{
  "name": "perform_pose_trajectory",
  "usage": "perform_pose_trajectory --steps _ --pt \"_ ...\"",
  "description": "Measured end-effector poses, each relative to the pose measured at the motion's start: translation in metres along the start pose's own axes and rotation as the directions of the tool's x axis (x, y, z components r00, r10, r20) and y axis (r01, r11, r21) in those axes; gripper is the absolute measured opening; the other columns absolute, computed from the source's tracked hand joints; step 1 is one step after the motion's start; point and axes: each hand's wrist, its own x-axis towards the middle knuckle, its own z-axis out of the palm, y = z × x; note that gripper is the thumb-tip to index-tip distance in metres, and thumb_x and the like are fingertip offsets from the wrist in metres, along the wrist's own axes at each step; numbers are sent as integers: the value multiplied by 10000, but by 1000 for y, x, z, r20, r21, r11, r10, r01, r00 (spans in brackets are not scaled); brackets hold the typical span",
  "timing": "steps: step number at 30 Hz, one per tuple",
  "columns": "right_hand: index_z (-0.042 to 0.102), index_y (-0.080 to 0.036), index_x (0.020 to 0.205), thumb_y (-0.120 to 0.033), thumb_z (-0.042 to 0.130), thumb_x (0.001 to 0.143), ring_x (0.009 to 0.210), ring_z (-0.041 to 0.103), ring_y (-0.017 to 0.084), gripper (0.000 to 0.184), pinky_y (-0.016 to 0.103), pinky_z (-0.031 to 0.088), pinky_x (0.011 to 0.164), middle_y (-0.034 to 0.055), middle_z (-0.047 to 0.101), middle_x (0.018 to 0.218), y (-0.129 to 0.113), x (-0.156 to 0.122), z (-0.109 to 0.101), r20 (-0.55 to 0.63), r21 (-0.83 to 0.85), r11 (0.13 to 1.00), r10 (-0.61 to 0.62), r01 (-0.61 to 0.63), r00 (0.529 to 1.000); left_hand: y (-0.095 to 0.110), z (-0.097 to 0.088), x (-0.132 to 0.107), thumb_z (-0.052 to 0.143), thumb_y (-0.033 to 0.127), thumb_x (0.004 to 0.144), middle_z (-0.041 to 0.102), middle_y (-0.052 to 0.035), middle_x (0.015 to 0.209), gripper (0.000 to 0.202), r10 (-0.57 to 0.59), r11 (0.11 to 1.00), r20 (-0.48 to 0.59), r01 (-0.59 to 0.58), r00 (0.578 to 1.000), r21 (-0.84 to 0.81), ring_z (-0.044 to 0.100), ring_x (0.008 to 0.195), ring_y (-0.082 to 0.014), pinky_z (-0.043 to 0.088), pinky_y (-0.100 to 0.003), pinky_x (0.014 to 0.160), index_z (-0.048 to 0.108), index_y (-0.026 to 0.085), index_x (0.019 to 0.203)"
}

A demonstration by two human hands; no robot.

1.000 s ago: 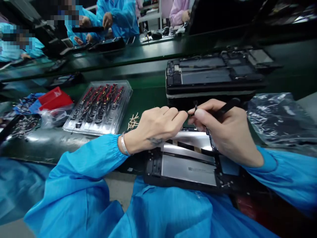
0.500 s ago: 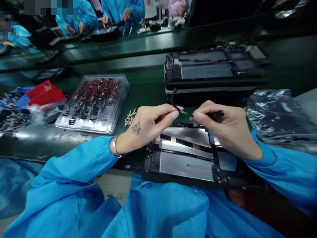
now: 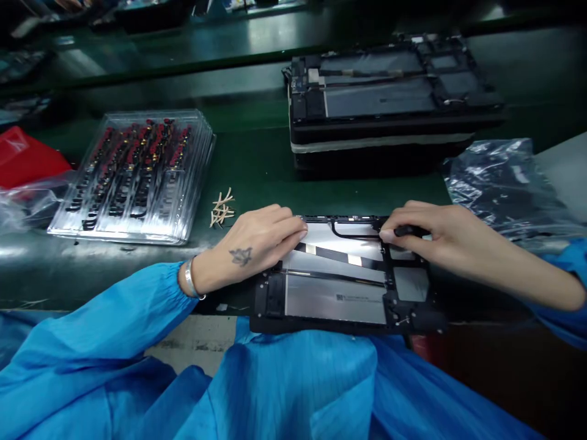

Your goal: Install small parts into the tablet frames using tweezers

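Observation:
An opened tablet (image 3: 334, 305) lies in front of me, its silver inner plates and black frame facing up. Along its upper part runs a thin black flex cable (image 3: 353, 236), bent at its left end. My right hand (image 3: 426, 235) pinches the cable's right side at the tablet's upper right, and a dark rolled end sticks out between the fingers. My left hand (image 3: 263, 241) is closed at the tablet's upper left edge, thumb and fingers together; what lies under the fingertips is hidden.
Behind the tablet stands a stack of similar opened tablets (image 3: 376, 128). Clear plastic trays (image 3: 183, 208) of small red and black parts sit left, with small beige strips (image 3: 222, 211) beside them. A plastic bag (image 3: 495, 183) lies right, a red packet (image 3: 27, 162) far left.
Both hands have come down from above the tablet to its upper edge and moved apart. The cable, held up in the air before, now lies along the tablet. The view has tilted down.

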Motion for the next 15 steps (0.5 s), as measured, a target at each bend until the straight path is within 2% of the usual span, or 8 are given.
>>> perform_pose_trajectory --steps 3,7,15 --pt "737 -272 851 -489 611 914 741 660 265 259 369 437 616 57 724 873 3 1 -1 -11 -38 998 51 -51 999 -2 3 5 474 227 1063 695 -110 1094 221 21 999 19 -20 1000 -47 647 981 -214 548 -337 830 665 127 1111" --pt "739 -258 852 -460 601 900 695 650 252 250 362 427 602 54 715 837 1 5 -2 6 -79 993 85 -84 996 -2 9 9 452 247 1071 582 -171 1417 264 41 992 122 -25 992 -126 581 1285 -267 530 -428 1055 571 119 1270" --pt "728 -246 834 -449 592 887 628 627 231 251 341 399 564 51 698 771 0 9 -3 14 -114 991 65 -63 998 1 12 19 423 228 1074 517 -203 1512 257 128 989 186 -111 974 -100 552 1371 -280 497 -439 1142 561 93 1244"
